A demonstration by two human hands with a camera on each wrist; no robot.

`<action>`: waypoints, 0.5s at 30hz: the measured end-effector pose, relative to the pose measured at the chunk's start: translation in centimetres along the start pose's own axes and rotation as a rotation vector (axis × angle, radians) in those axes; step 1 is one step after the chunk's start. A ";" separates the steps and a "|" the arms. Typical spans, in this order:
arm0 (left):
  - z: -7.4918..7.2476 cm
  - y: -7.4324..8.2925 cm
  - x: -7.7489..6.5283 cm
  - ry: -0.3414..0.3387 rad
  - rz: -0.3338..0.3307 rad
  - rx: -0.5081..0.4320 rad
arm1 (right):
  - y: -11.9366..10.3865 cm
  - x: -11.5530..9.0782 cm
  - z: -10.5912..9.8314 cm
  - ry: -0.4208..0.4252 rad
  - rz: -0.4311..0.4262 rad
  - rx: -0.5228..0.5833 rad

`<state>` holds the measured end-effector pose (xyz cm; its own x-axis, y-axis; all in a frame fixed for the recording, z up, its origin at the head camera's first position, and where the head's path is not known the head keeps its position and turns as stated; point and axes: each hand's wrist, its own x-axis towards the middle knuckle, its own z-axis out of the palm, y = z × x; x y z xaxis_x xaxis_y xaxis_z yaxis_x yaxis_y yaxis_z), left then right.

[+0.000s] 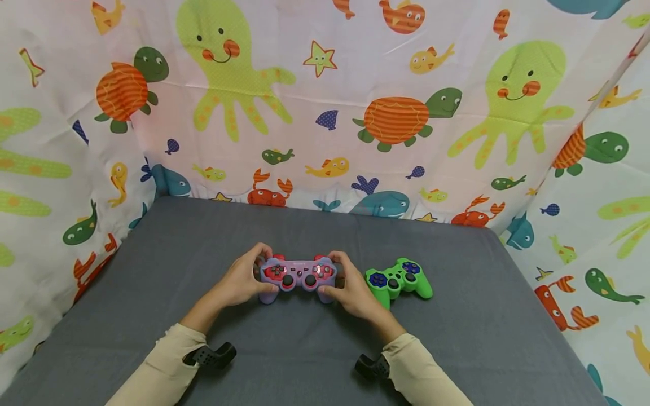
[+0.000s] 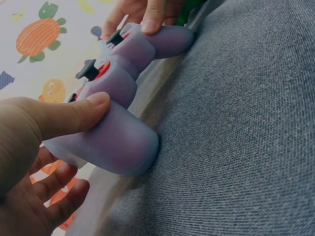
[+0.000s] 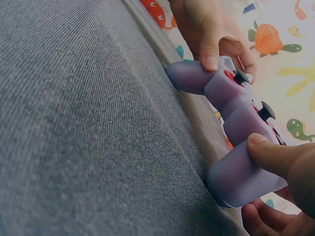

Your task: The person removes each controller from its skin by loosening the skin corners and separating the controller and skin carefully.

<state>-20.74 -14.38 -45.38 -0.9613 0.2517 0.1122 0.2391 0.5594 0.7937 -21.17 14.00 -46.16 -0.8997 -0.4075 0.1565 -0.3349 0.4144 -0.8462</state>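
A game controller in a translucent purple sleeve point(image 1: 298, 269), with red face panels and black thumbsticks, is held between both hands at the middle of the table. My left hand point(image 1: 244, 277) grips its left end, thumb on the near side and fingers around the far edge. At the other end my right hand point(image 1: 354, 285) grips it the same way. In the left wrist view the left thumb point(image 2: 81, 115) presses the sleeve's handle, whose tip touches the cloth. Just right of the right hand lies a green game controller point(image 1: 398, 281) with dark blue button areas.
Grey cloth point(image 1: 299, 361) covers the table. A curtain printed with sea animals point(image 1: 315, 84) stands along the back and both sides. Each wrist wears a black strap-on camera mount, the left one point(image 1: 215, 355) and the right one point(image 1: 372, 367).
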 end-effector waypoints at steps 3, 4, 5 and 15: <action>0.1 0.0 0.0 -0.005 0.003 -0.002 | 0.0 0.0 -0.2 -0.007 0.001 -0.002; 0.1 0.1 0.0 -0.006 0.006 -0.003 | 0.0 0.0 -0.2 -0.010 0.000 0.000; 0.1 0.1 0.0 -0.006 0.010 0.000 | 0.0 0.0 -0.3 -0.013 -0.003 0.000; 0.0 -0.2 0.0 -0.020 0.069 -0.011 | -0.1 -0.1 -0.6 -0.061 -0.037 0.002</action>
<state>-20.78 -14.55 -45.54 -0.9396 0.3052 0.1550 0.3031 0.5313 0.7911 -21.22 14.48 -45.73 -0.8678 -0.4716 0.1565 -0.3672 0.3966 -0.8413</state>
